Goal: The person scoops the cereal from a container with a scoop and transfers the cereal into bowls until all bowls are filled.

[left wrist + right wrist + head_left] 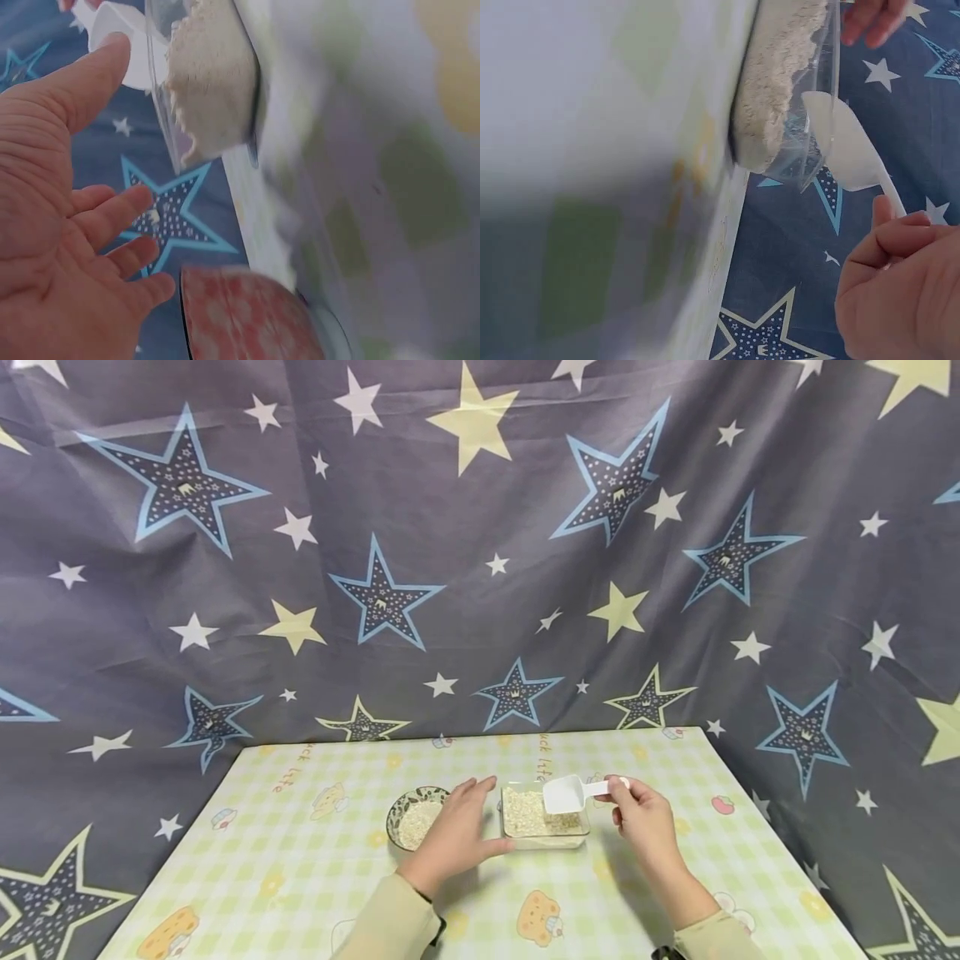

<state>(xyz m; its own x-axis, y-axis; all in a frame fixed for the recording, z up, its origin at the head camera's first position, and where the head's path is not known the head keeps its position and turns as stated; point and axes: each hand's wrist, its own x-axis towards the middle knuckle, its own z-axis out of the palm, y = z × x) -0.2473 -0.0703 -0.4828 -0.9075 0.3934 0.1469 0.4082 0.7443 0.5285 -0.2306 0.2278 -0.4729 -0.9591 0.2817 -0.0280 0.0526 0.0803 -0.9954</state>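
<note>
My right hand [642,817] grips the handle of a white scoop [564,795], whose cup hangs over the right part of a clear rectangular container [543,842]. Pale oat-like flakes [522,811] fill much of that container. Spread fingers on my left hand [459,828] hold nothing; the hand hovers between the container and a patterned bowl [395,814], thumb close to the container's near left corner. The bowl holds similar pale flakes [417,823] and is partly covered by the left hand in the head view. Its reddish outside [244,315] shows in the left wrist view.
A green-and-white checked cloth [300,860] with cartoon prints covers the table. Behind the table's far edge hangs a dark curtain [450,685] with stars. The bowl stands left of the container, a short gap between them.
</note>
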